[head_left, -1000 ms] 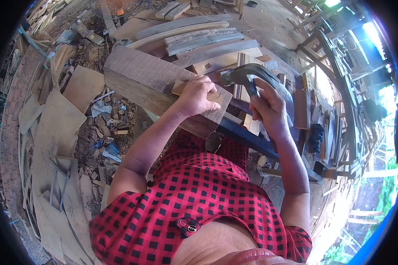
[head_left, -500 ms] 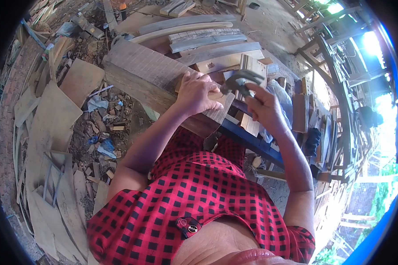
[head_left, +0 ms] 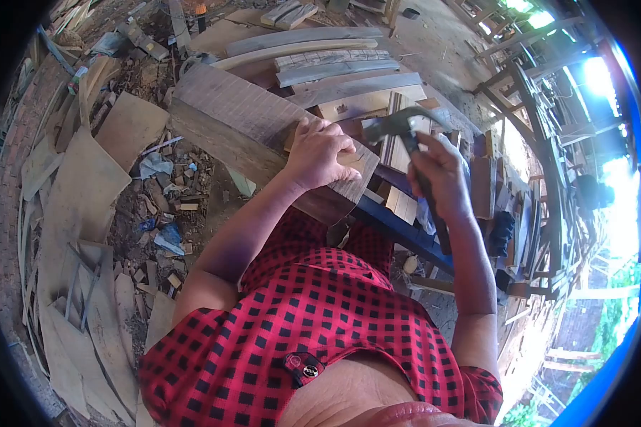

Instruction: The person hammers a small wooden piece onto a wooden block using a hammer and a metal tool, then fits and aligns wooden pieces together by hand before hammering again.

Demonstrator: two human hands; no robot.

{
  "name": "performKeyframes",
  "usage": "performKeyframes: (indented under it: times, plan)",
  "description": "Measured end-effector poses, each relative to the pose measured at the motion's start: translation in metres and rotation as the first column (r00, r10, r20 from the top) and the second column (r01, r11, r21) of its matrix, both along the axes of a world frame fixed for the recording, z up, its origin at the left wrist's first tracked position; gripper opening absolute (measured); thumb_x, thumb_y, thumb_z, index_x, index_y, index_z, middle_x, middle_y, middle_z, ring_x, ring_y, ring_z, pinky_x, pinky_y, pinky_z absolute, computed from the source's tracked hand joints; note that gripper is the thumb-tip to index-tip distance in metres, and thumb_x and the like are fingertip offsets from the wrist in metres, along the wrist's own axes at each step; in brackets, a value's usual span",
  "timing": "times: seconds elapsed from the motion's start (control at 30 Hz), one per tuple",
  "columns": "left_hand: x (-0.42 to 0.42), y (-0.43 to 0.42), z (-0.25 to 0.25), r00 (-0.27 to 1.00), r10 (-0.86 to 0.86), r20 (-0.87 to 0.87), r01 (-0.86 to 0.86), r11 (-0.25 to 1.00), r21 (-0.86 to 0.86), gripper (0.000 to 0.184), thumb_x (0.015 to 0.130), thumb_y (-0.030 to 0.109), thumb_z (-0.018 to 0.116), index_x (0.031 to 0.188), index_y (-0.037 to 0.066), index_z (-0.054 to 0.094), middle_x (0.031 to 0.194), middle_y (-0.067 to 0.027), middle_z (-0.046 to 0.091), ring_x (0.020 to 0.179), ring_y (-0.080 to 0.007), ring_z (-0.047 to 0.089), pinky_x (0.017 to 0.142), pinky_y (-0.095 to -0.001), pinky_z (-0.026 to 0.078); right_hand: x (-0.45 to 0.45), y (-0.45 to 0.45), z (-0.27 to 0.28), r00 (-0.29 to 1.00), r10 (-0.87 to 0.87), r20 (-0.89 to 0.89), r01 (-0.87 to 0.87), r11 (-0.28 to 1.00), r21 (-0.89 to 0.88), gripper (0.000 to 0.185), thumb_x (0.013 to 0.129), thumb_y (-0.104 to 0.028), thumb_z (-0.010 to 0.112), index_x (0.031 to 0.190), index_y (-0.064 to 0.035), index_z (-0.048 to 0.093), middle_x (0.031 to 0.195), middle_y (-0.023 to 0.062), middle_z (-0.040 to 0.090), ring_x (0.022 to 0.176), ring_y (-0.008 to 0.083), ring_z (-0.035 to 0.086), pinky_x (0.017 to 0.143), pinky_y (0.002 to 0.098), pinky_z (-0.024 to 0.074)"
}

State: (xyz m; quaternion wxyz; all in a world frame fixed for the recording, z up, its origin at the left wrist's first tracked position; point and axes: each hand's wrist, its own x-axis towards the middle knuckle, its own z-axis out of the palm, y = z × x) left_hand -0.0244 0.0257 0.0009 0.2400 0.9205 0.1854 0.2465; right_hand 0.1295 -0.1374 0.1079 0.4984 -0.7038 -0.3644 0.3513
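A thick wooden beam [head_left: 228, 99] lies at an angle in front of me. My left hand [head_left: 322, 151] rests on the near end of its top face, fingers curled and pressed together, with the thumb toward the beam's end; whatever they hold is hidden. To the right, my right hand [head_left: 441, 174] is closed around the handle of a claw hammer [head_left: 399, 127]. The hammer head is raised just above and right of my left hand, apart from the beam, and its handle runs down past my wrist.
Several planks [head_left: 335, 65] lie in rows beyond the beam. A grooved wooden piece [head_left: 400, 142] and a dark blue bar [head_left: 399, 226] are near the hammer. Scrap wood and litter cover the ground at left, beside large thin boards [head_left: 78, 192]. A timber frame [head_left: 541, 142] stands at right.
My right hand and the hammer have lifted away from my left hand, tilting the handle so more of it shows. The left hand has stayed on the beam.
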Motion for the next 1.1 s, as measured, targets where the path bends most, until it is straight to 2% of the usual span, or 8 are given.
performKeyframes:
  times: [0.2,0.43,0.5,0.57,0.77,0.83,0.93,1.1]
  plan:
    - [0.000,-0.005,0.008,0.994,-0.008,-0.113,0.000,0.997,-0.071,0.044,0.063,0.043,0.081,0.099,0.020,0.069,0.112,0.0014,0.059,0.119,-0.0220,0.046,0.110,-0.0549,0.015,0.012,-0.004,0.009,0.992,-0.121,-0.029,0.123,0.988,0.089,0.036,0.093,-0.017,0.056,0.126,-0.0032,0.053,0.067,0.0053,0.059,0.048,0.0098,0.053,0.044,0.0242,0.0411]
    - [-0.004,0.011,0.017,0.982,-0.070,-0.177,0.042,0.987,-0.156,0.065,0.064,0.034,0.083,0.121,0.014,0.058,0.121,-0.0053,0.057,0.129,-0.0253,0.041,0.113,-0.0493,0.017,0.002,-0.011,-0.001,0.995,-0.083,-0.061,0.090,0.989,0.116,0.033,0.094,-0.016,0.056,0.125,-0.0047,0.054,0.067,0.0048,0.058,0.049,0.0099,0.052,0.044,0.0239,0.0399]
    - [-0.010,0.031,0.020,0.972,-0.163,0.172,0.233,0.786,-0.573,0.070,0.068,0.027,0.082,0.127,0.007,0.051,0.125,-0.0092,0.055,0.126,-0.0227,0.044,0.110,-0.0398,0.028,0.002,-0.015,0.002,0.991,-0.098,-0.089,0.111,0.979,0.169,0.032,0.094,-0.015,0.056,0.125,-0.0045,0.054,0.067,0.0048,0.057,0.048,0.0099,0.051,0.044,0.0236,0.0392]
    - [-0.018,0.044,0.024,0.953,-0.121,0.278,0.275,0.735,-0.621,0.056,0.077,0.022,0.076,0.125,0.005,0.053,0.124,-0.0105,0.055,0.121,-0.0206,0.047,0.105,-0.0340,0.035,0.004,-0.022,0.010,0.989,-0.143,-0.043,0.149,0.962,0.229,0.033,0.094,-0.015,0.056,0.125,-0.0045,0.054,0.066,0.0046,0.057,0.047,0.0095,0.050,0.044,0.0230,0.0381]
    - [-0.022,0.035,0.023,0.992,0.104,0.075,-0.082,0.964,-0.252,0.025,0.084,0.014,0.066,0.107,0.004,0.063,0.112,-0.0125,0.063,0.116,-0.0291,0.054,0.102,-0.0400,0.039,0.006,-0.032,0.016,0.991,-0.128,-0.029,0.131,0.950,0.283,0.035,0.092,-0.015,0.060,0.124,-0.0034,0.054,0.065,0.0030,0.054,0.047,0.0085,0.049,0.043,0.0226,0.0358]
    - [-0.016,0.021,0.019,0.997,0.037,0.073,-0.029,0.994,-0.104,0.029,0.081,0.022,0.071,0.104,0.005,0.065,0.113,-0.0145,0.062,0.112,-0.0302,0.055,0.100,-0.0402,0.040,0.008,-0.030,0.010,0.995,-0.103,0.004,0.100,0.967,0.235,0.036,0.091,-0.015,0.060,0.124,-0.0030,0.053,0.065,0.0027,0.054,0.047,0.0085,0.048,0.043,0.0225,0.0358]
    - [-0.007,-0.005,0.011,1.000,0.006,0.015,-0.005,0.999,-0.038,0.049,0.073,0.046,0.074,0.103,0.007,0.068,0.124,-0.0099,0.057,0.136,-0.0305,0.034,0.114,-0.0510,0.016,0.010,-0.023,0.001,0.994,-0.090,-0.055,0.097,0.983,0.153,0.032,0.091,-0.013,0.059,0.121,-0.0036,0.054,0.065,0.0036,0.055,0.046,0.0094,0.049,0.043,0.0232,0.0367]
    - [-0.003,-0.006,-0.004,0.999,-0.008,-0.042,0.010,0.999,0.044,0.054,0.068,0.047,0.078,0.104,0.008,0.068,0.121,-0.0093,0.059,0.134,-0.0311,0.037,0.112,-0.0484,0.021,0.021,-0.010,-0.014,0.980,0.008,-0.199,-0.013,1.000,-0.025,0.032,0.090,-0.012,0.057,0.121,-0.0038,0.052,0.064,0.0054,0.055,0.044,0.0109,0.049,0.042,0.0249,0.0375]
